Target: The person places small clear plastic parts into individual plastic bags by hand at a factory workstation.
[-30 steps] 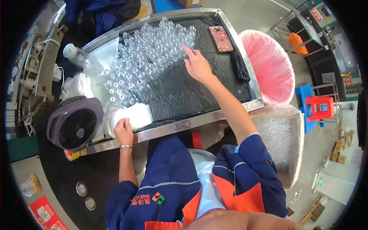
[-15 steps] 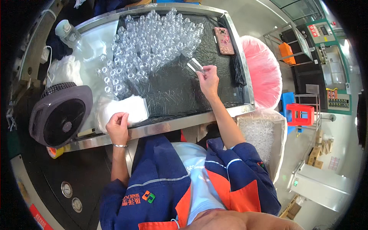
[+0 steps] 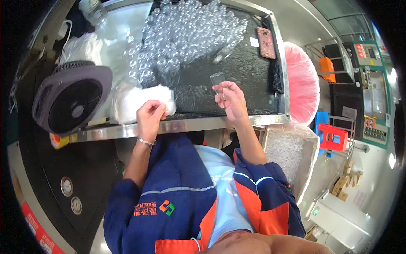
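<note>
Between the thumb and fingers of my right hand (image 3: 230,100) is a small clear plastic piece (image 3: 218,79) with a flat, rectangular upper end. It is held above the black plastic sheet (image 3: 196,91) covering the table. My left hand (image 3: 151,119) is closed in a pinch at the near edge of a stack of thin white bags (image 3: 146,96); whatever its fingertips hold, if anything, is too small to make out. Beyond my hands lies a big spread of clear, round-ended plastic pieces (image 3: 186,36). One similar clear piece (image 3: 223,54) lies apart, nearer to me.
A dark fan (image 3: 76,103) stands at the table's left, with a clear jar (image 3: 93,12) behind it. A pink phone (image 3: 265,42) lies at the far right. Outside the metal rim (image 3: 182,124) are a pink bulging bag (image 3: 301,84) and a lined box of clear pieces (image 3: 285,150).
My right hand has come nearer to me and turned with the clear piece. The left hand has drawn its fingertips together into a pinch. The whole view has shifted.
</note>
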`<state>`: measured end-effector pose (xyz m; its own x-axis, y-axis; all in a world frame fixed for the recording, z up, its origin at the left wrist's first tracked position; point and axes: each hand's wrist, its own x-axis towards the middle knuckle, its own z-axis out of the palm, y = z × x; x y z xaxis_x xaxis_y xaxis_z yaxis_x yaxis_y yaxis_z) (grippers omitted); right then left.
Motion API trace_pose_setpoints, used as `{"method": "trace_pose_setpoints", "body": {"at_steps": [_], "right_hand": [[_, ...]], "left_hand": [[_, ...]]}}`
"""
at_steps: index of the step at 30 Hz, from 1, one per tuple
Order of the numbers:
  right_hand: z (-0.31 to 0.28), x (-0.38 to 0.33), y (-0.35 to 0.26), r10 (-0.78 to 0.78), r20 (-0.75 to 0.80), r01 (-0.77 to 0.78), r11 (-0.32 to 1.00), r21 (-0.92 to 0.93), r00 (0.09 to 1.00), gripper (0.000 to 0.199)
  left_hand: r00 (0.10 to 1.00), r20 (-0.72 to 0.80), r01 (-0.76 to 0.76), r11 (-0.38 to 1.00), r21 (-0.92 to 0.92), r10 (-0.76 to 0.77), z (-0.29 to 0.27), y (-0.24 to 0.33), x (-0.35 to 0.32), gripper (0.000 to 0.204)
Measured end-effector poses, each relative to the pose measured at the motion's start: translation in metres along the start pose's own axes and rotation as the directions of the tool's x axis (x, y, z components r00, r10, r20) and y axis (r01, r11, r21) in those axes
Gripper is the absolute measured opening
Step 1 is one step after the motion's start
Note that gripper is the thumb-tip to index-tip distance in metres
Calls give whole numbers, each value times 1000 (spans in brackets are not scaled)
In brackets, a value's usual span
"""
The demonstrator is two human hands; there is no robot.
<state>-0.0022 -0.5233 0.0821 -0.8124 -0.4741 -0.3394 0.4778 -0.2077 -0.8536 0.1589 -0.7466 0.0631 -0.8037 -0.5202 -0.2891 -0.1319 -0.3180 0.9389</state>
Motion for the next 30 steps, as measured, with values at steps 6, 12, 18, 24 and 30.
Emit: {"method": "trace_pose_setpoints", "body": {"at_steps": [6, 12, 18, 24, 30], "right_hand": [[67, -27, 15, 329, 384, -304, 944, -124, 863, 42], [73, -26, 31, 434, 381, -474, 880, 13, 817, 33], [84, -40, 48, 178, 135, -145, 964, -223, 975, 29], [44, -31, 34, 190, 281, -183, 982, -50, 941, 32], [-74, -2, -1, -556, 92, 109, -3, -994, 826, 45]], "left_hand": [[997, 73, 32, 999, -6, -31, 7, 4, -7, 9], [994, 51, -97, 993, 68, 94, -1, 0, -14, 2], [772, 373, -636, 640, 431, 515, 40, 8, -35, 6], [692, 469, -716, 601, 354, 549, 54, -1, -37, 12], [818, 227, -465, 377, 801, 528, 0, 9, 3, 23]]}}
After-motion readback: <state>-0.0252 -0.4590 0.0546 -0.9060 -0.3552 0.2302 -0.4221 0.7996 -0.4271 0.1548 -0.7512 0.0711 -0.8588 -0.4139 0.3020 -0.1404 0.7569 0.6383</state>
